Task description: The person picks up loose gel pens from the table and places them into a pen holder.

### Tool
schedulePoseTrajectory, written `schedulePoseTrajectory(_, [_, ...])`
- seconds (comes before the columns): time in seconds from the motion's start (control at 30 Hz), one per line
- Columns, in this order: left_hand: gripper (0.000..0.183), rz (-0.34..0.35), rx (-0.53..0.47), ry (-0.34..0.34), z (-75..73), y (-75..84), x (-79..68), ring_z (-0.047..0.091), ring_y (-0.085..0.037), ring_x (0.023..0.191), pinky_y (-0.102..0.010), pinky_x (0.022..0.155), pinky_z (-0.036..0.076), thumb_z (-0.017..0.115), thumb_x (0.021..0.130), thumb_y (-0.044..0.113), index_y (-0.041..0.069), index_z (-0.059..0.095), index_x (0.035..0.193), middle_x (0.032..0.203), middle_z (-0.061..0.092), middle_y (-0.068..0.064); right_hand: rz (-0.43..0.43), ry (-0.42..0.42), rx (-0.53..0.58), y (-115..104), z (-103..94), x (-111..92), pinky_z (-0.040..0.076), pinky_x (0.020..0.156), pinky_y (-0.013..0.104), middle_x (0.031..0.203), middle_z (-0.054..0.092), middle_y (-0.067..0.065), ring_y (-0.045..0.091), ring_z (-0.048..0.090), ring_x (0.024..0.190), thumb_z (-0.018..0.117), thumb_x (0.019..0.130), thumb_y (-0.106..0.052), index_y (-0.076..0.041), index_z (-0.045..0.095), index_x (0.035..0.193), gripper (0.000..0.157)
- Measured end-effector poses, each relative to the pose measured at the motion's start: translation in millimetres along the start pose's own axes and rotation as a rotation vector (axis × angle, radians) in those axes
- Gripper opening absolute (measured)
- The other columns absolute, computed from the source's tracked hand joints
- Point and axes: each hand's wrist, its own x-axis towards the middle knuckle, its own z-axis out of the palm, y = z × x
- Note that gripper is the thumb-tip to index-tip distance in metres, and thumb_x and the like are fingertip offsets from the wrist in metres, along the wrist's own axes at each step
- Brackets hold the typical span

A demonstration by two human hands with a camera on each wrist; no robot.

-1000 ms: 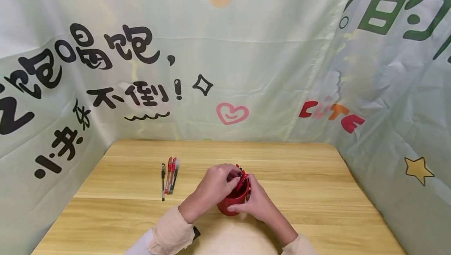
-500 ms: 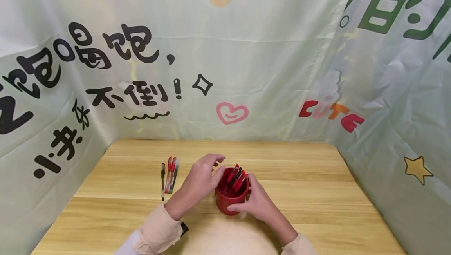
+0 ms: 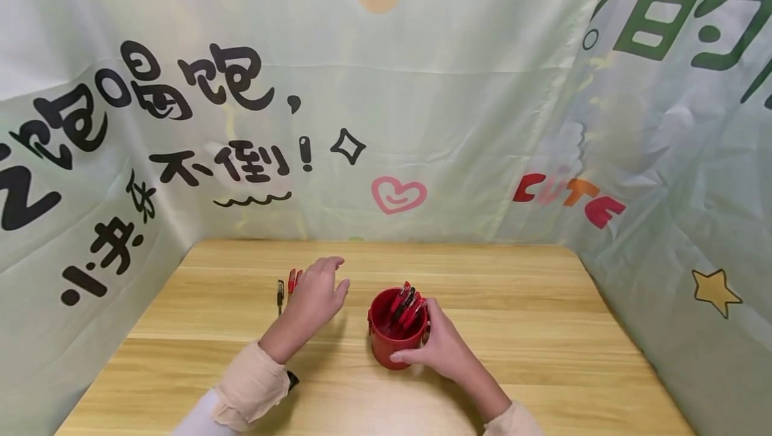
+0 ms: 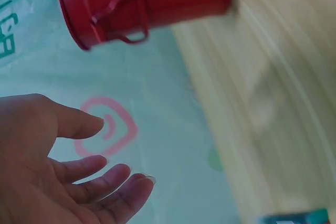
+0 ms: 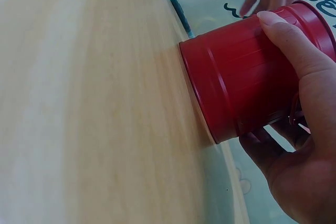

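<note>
A red metal bucket [image 3: 392, 349] with small side handles stands upright on the wooden table. Several red and black pens [image 3: 407, 305] lean inside it toward the far right of its rim. My right hand [image 3: 449, 345] grips the bucket's right side, with the thumb across the front; the right wrist view shows fingers and thumb around its wall. To the left, my left hand [image 3: 313, 302] is in the air with fingers loosely spread and nothing in them. It covers most of the loose pens on the table; a black pen [image 3: 280, 295] and red caps [image 3: 292, 282] show beside it.
The wooden table [image 3: 512, 302] has its far edge close to a pale printed cloth [image 3: 458, 121], which also rises on the left and right. A blurred pen end [image 4: 315, 217] shows low in the left wrist view.
My left hand let go of the pens inside the bucket, came out and moved left over the loose pens. My right hand stayed on the bucket.
</note>
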Motion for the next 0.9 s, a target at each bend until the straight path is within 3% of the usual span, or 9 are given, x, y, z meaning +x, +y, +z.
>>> schedulePoseTrajectory(0.27, [0.044,-0.062,0.039,-0.035,-0.9,-41.2,0.4,0.069,-0.041,0.111,-0.052,0.091,0.059,0.071,0.097,0.017,-0.006,0.062,0.133,0.125,0.069,-0.026,-0.004,0.003,0.002,-1,0.6,0,0.055,0.101,0.032,0.137,0.062,0.0,0.018,0.062,0.126,0.1,0.061,-0.046,-0.018,0.046,0.14,0.1])
schedulePoseTrajectory(0.5, [0.041,-0.102,0.09,-0.061,-2.6,-73.1,1.0,0.068,-0.037,0.087,-0.048,0.075,0.06,0.062,0.099,0.013,-0.013,0.06,0.131,0.112,0.068,-0.03,0.006,0.008,0.003,1,1.3,0,0.056,0.099,0.031,0.136,0.062,0.002,0.02,0.062,0.126,0.1,0.061,-0.047,-0.017,0.046,0.139,0.099])
schedulePoseTrajectory(0.7, [0.039,-0.143,0.111,-0.055,1.3,-95.3,-2.4,0.069,-0.043,0.091,-0.054,0.081,0.06,0.061,0.101,0.015,-0.015,0.061,0.126,0.111,0.067,-0.032,0.01,0.006,0.002,1,1.1,-1,0.056,0.099,0.032,0.137,0.061,0.002,0.021,0.062,0.126,0.1,0.061,-0.046,-0.018,0.046,0.14,0.1])
schedulePoseTrajectory(0.9, [0.042,-0.209,0.147,-0.131,0.3,-115.2,-3.6,0.066,-0.04,0.086,-0.055,0.078,0.06,0.061,0.094,0.01,-0.018,0.059,0.126,0.109,0.065,-0.033,0.003,0.003,0.0,0,0.9,-1,0.056,0.099,0.032,0.138,0.061,0.001,0.02,0.061,0.127,0.099,0.062,-0.047,-0.018,0.046,0.141,0.099])
